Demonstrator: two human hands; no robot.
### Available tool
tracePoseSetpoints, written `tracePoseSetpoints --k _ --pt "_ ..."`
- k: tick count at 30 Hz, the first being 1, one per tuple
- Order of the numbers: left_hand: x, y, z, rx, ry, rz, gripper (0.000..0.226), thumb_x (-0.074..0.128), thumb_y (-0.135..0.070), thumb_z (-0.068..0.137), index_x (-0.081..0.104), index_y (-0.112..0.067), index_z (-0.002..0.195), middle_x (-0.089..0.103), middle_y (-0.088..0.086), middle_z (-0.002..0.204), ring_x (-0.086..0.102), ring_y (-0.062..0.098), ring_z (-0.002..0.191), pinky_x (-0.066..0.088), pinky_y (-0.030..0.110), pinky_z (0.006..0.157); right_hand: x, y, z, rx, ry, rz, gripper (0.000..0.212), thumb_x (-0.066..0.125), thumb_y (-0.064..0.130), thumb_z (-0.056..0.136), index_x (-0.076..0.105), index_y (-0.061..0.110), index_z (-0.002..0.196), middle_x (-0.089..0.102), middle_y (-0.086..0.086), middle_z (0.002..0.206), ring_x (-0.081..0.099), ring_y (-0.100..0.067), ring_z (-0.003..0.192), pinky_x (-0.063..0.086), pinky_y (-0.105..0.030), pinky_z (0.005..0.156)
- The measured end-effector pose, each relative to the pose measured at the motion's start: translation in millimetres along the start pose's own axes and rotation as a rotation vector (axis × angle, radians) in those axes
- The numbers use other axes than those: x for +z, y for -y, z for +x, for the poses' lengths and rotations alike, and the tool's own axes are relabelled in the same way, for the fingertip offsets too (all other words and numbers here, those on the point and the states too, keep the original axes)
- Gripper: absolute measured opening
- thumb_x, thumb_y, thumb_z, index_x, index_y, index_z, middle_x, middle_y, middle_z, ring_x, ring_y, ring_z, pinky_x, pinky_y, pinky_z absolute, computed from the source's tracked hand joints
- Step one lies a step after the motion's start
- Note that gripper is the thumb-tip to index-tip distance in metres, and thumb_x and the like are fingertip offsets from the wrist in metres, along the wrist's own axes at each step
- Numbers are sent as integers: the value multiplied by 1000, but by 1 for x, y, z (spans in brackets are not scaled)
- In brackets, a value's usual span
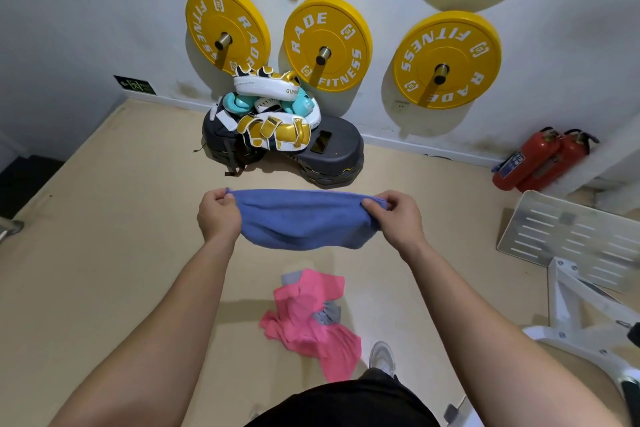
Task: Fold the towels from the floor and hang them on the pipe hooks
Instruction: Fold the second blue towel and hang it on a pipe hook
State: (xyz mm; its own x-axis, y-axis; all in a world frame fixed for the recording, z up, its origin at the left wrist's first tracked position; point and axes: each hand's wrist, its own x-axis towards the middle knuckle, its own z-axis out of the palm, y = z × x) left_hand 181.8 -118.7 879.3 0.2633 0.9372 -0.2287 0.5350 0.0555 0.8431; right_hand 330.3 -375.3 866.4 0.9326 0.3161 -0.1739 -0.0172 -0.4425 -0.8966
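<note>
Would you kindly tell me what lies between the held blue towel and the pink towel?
In the head view, only bare floor lies between the blue towel and the pink towel, plus a grey cloth edge beside the latter.

Both bare forearms reaching toward 12 o'clock, left hand [219,215] at 11 o'clock, right hand [398,218] at 1 o'clock, level with each other, backs up, each pinching an upper end of the blue towel [304,222]

Three yellow weight plates [327,45] on the wall each read "RADE FITNESS" in white. White strike pad [263,85] shows partial "GINO". Green wall sign [135,85]: characters illegible.
</note>
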Motion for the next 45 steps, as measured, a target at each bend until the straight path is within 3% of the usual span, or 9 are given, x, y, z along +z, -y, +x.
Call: tracePoseSetpoints --k 3,10,18,24,28,32,37,41,45 --pt "20 -2 -33 0 120 -131 16 56 -14 95 66 -12 108 67 8 99 61 26 93 48 33 84 19 17 -14 39 -115 19 20 72 31 81 67 15 69 65 6 63 55 -10 59 42 -24 58" --pt "43 -5 -113 81 359 -302 30 65 -1 88 70 -29 78 72 -14 79 67 -2 70 57 26 75 69 35 -60 48 176 136 21 51 15 87 68 10 76 63 -13 66 48 -12 61 40 -29 60" --pt "28 4 -125 88 309 -384 19 67 3 88 75 -15 89 74 -10 83 70 -2 73 53 13 71 72 24 -74 114 37 259 16 80 21 77 77 16 91 75 1 78 72 -13 75 60 -36 76" --pt "25 10 -126 147 309 -332 17 68 -4 88 77 -18 92 77 -3 91 73 11 88 57 28 83 79 25 -85 64 26 323 12 67 26 84 77 21 89 77 3 81 74 -18 81 59 -48 82" --pt "21 11 -126 197 330 -300 30 65 -5 90 75 -33 92 76 -8 97 71 8 94 55 27 86 78 30 -85 3 109 248 22 59 31 85 77 31 97 76 6 95 71 -15 93 56 -46 88" --pt "15 12 -121 173 443 -309 34 56 2 92 76 -23 103 76 -4 102 72 12 97 56 30 87 69 33 -84 1 176 261 32 70 33 74 74 27 106 73 5 106 69 -14 97 57 -40 90" --pt "2 8 -125 179 596 -331 34 54 5 91 66 -24 105 76 -2 100 70 7 92 52 16 72 55 34 -74 -60 155 200 14 68 12 86 74 22 95 72 7 96 65 -11 85 54 -30 80" --pt "-10 23 -97 456 347 49 33 71 -14 80 65 -34 105 64 -10 95 59 11 92 49 26 77 48 37 -69 -100 177 154 14 61 12 90 71 21 95 71 8 99 63 -7 88 50 -24 77" --pt "-28 42 -76 643 304 514 22 78 -34 77 70 -38 96 49 -11 107 41 15 102 48 32 76 37 47 -66 -176 225 152 15 57 10 94 69 18 93 71 9 89 62 -4 82 47 -15 72"
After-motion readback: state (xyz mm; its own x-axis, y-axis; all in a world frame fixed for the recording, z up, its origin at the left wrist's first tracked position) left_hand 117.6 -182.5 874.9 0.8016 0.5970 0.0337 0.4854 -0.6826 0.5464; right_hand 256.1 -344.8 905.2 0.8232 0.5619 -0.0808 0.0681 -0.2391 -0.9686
